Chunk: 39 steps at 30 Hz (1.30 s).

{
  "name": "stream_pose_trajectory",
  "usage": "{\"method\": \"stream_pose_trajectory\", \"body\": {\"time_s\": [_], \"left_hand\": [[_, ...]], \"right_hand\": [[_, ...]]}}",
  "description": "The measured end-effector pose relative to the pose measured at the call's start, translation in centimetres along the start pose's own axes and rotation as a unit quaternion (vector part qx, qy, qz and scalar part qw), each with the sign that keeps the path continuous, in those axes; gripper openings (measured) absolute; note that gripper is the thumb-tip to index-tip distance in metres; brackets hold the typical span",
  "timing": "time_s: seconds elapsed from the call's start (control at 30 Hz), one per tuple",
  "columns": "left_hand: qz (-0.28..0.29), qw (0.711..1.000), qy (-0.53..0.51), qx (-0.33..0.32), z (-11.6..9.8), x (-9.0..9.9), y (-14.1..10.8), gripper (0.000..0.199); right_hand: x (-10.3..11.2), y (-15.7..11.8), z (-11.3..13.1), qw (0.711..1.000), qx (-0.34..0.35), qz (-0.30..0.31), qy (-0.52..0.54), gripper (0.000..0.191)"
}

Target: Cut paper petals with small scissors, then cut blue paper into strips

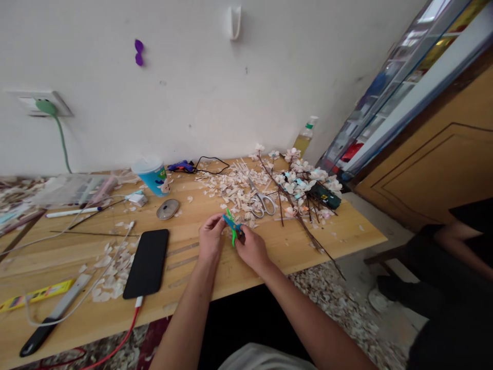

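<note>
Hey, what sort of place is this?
Probably a craft workspace: petal-like scraps litter the wooden table, blossom-covered branches lie on it, and your right hand holds green-and-blue scissors.

Scissors: one small pair [231, 222], bright blue and bright green.
Blue part: slants from the left hand's [211, 235] fingertips down to the right hand [252, 251].
Green part: crosses the blue at an angle, one end showing above it and one below.
Hold: handle end in the right hand's fingers, partly hidden by them.
Blades: too small to tell how far apart.
Place: above the wooden surface [354, 231], near its front edge, between both hands.
</note>
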State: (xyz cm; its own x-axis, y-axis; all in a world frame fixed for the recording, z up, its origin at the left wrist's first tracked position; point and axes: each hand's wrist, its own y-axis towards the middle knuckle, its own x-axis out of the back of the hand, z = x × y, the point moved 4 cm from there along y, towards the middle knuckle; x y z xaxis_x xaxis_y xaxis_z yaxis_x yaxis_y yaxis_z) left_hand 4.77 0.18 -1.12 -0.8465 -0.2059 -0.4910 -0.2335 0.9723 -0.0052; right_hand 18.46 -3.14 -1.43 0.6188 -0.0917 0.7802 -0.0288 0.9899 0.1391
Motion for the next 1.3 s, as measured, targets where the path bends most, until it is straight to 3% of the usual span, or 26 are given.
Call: {"method": "stream_pose_trajectory", "body": {"time_s": [0.13, 0.37, 0.83, 0.97, 1.1, 1.3], "left_hand": [[0.006, 1.0, 0.016, 0.003, 0.0, -0.1, 0.0, 0.025], [0.035, 0.997, -0.068, 0.03, 0.1, -0.6, 0.0, 0.048], [0.011, 0.998, 0.051, -0.022, -0.4, 0.1, 0.4, 0.024], [0.023, 0.998, -0.05, 0.033, 0.2, -0.5, -0.1, 0.026], [0.052, 0.98, -0.153, 0.117, 1.2, -1.4, -0.6, 0.026], [0.054, 0.983, -0.146, 0.099, 1.4, -1.2, -0.4, 0.019]], "right_hand": [[0.1, 0.0, 0.0, 1.0, 0.008, -0.001, 0.001, 0.014], [0.0, 0.1, -0.1, 1.0, -0.001, -0.003, -0.005, 0.015], [0.1, 0.0, 0.2, 1.0, 0.003, -0.006, -0.016, 0.01], [0.0, 0.0, 0.0, 1.0, 0.003, -0.008, -0.021, 0.011], [-0.1, 0.0, 0.0, 1.0, 0.002, -0.009, -0.027, 0.013], [0.1, 0.0, 0.3, 1.0, 0.004, -0.01, -0.029, 0.01]]}}
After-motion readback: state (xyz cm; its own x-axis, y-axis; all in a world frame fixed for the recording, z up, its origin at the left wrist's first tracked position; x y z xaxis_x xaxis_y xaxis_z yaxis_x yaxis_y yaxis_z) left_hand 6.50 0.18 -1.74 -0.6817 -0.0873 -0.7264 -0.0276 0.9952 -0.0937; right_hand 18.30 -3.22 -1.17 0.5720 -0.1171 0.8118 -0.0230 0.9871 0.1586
